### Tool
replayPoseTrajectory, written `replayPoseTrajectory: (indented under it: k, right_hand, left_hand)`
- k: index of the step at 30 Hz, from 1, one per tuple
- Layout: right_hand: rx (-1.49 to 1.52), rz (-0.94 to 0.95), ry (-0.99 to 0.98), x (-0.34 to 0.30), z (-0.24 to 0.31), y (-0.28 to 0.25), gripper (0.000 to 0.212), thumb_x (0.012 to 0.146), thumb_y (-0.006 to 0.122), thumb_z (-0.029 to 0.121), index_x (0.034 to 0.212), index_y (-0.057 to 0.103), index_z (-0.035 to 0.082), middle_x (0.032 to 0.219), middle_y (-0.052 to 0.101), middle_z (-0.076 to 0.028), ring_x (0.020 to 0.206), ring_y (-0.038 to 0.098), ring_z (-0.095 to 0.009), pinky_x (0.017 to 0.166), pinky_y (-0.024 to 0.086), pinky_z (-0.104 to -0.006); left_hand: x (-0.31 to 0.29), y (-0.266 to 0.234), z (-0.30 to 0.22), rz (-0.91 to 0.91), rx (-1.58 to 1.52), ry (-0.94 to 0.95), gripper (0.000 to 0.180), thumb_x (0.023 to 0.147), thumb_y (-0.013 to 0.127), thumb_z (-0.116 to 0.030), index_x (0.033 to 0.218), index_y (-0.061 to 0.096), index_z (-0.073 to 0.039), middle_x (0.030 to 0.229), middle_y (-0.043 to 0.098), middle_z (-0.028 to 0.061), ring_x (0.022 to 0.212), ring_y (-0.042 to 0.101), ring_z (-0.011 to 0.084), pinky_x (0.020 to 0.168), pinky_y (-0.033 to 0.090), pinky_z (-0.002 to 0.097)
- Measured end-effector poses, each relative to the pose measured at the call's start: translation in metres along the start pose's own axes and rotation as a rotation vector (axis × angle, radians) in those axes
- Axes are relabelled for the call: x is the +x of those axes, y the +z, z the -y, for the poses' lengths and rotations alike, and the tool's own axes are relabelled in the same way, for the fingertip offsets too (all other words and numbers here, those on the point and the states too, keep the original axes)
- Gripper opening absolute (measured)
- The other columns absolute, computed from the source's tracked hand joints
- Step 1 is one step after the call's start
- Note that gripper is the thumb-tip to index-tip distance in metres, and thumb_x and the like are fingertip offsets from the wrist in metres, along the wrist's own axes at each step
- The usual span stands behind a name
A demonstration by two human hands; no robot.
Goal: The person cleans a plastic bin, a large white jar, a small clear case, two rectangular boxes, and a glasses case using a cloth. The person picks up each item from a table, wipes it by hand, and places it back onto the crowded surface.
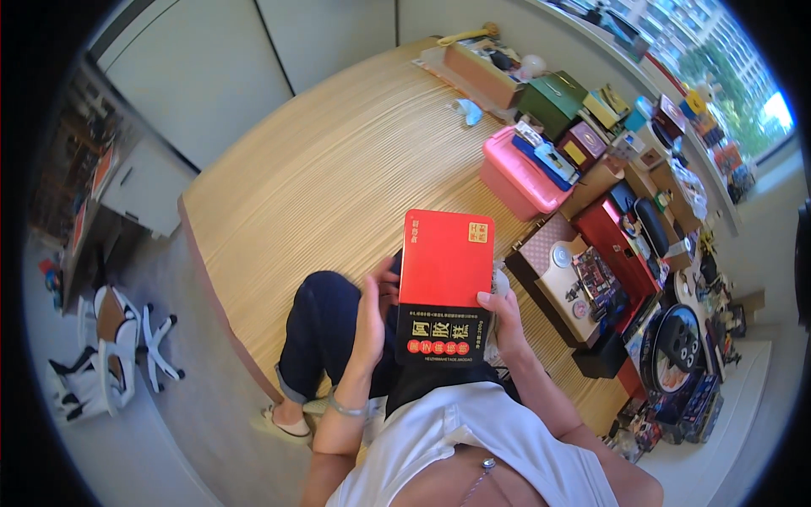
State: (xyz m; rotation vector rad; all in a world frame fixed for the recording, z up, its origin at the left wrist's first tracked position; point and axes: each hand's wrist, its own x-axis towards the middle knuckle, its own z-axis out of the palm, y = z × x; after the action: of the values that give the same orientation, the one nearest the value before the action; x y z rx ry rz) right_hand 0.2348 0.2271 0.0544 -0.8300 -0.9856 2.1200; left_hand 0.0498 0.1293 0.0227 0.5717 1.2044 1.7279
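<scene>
A flat red and black box (448, 262) with rounded corners is held upright over my lap. It has a plain red upper face and a black lower band with printing. My right hand (503, 319) grips its right edge, thumb on the front; the other fingers are mostly hidden behind. My left hand (372, 314) is by the left edge, fingers stretched upward and apart. Whether its fingertips touch the box I cannot tell.
I sit on a wooden platform (312, 186). To the right are a pink lidded bin (507, 182), a green box (553, 101), an opened case (541, 253) with small items, and a round black tray (657, 372). A crumpled blue mask (467, 111) lies farther off. A white chair (110, 363) stands left.
</scene>
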Motion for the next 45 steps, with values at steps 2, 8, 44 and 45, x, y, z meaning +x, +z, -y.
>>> replayPoseTrajectory:
  k: [2,8,44,45]
  right_hand:
    - [-0.072,0.107,0.002,0.0,-0.005,0.003,0.046,0.081,0.061,0.016,0.122,0.053,-0.004,0.112,0.062,-0.008,0.1,0.059,-0.014,0.09,0.045,-0.0268]
    - [-0.333,0.106,-0.01,0.004,0.0,0.016,0.034,0.091,0.06,0.016,0.12,0.054,-0.001,0.109,0.062,-0.004,0.097,0.057,-0.011,0.087,0.045,-0.0256]
    - [-1.541,0.404,-0.869,0.059,-0.01,0.094,0.049,0.092,0.052,0.022,0.14,0.046,0.013,0.15,0.036,-0.006,0.142,0.026,-0.028,0.115,0.018,-0.0438]
    - [-1.593,0.427,-0.883,0.057,-0.014,0.097,0.047,0.093,0.05,0.022,0.139,0.046,0.013,0.15,0.036,-0.006,0.142,0.025,-0.029,0.115,0.019,-0.0445]
  left_hand:
    - [-0.013,0.004,-0.009,0.074,-0.443,-0.255,0.062,0.103,0.028,-0.047,0.141,0.037,0.0,0.142,0.044,0.0131,0.126,0.047,0.0223,0.106,0.037,0.0346]
    - [-0.025,0.008,0.016,0.121,-0.7,-0.135,0.063,0.1,0.04,-0.044,0.147,0.024,-0.006,0.143,0.04,0.0137,0.129,0.042,0.0224,0.106,0.038,0.0366]
    - [-0.047,0.017,0.01,-0.227,-0.056,0.046,0.044,0.105,0.032,-0.026,0.139,0.039,0.002,0.139,0.045,0.0122,0.127,0.042,0.0174,0.107,0.031,0.0295]
    - [-0.044,0.015,0.012,-0.255,-0.03,0.092,0.044,0.105,0.032,-0.026,0.138,0.041,0.002,0.138,0.047,0.012,0.125,0.043,0.0171,0.105,0.032,0.0293]
